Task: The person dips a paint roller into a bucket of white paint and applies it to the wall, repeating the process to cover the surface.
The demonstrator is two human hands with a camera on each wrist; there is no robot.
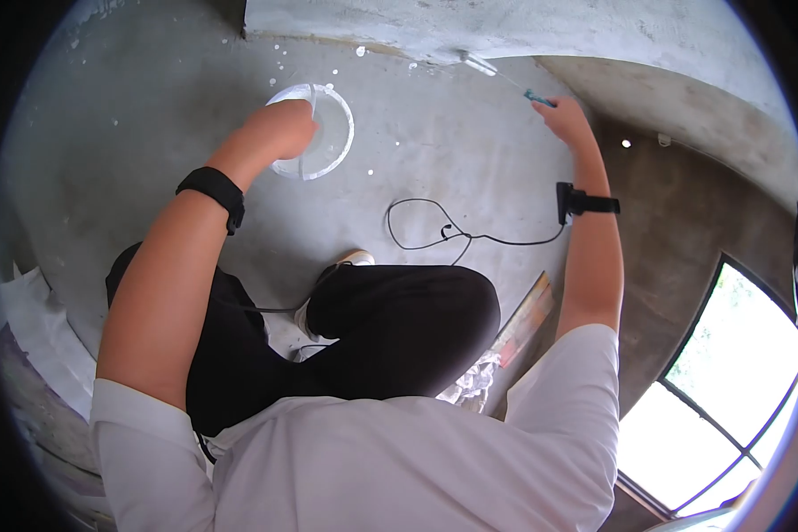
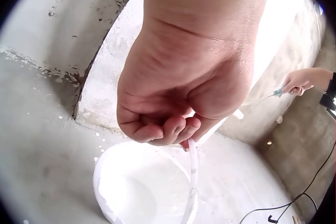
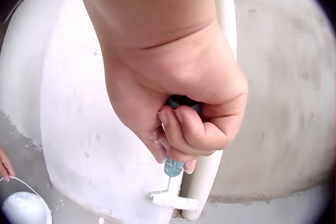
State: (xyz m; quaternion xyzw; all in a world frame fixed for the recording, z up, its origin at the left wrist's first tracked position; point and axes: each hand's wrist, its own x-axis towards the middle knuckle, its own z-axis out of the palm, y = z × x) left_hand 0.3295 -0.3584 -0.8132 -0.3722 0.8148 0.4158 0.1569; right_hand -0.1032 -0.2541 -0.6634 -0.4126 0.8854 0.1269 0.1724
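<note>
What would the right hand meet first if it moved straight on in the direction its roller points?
Probably the white-painted wall: the right hand aims its small roller at it, nearly touching.

Left hand (image 2: 178, 92) covers the top of the bucket handle (image 2: 193, 176); the bucket (image 2: 131, 192) is cut off by the left wrist view's lower edge, its contents washed out white. Right hand (image 3: 178, 103) hides most of the roller handle (image 3: 173, 167); the roller sleeve (image 1: 479, 63) appears small and blurred in the head view.
</note>
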